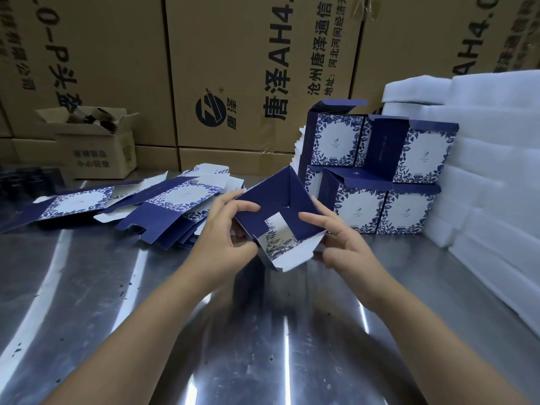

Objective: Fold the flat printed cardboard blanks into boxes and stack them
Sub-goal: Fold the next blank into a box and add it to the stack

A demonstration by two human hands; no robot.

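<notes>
**Head view: folding about midway, one box in hand**

Brown corrugated cartons (233, 68) wall the back. Below them is the shiny steel counter (87, 287), with soft white foam sheets (482, 171) piled at its right. Against the foam, several folded boxes (380, 176) stand in two tiers with lids up. A loose heap of flat blanks (163, 206) remains at the left. Above mid-counter, the half-formed box (277, 200) shows matte navy panels and a floral flap. The left hand (225, 232) has a pinching grip on its left edge. The right hand (344, 241) pinches the right corner.
</notes>
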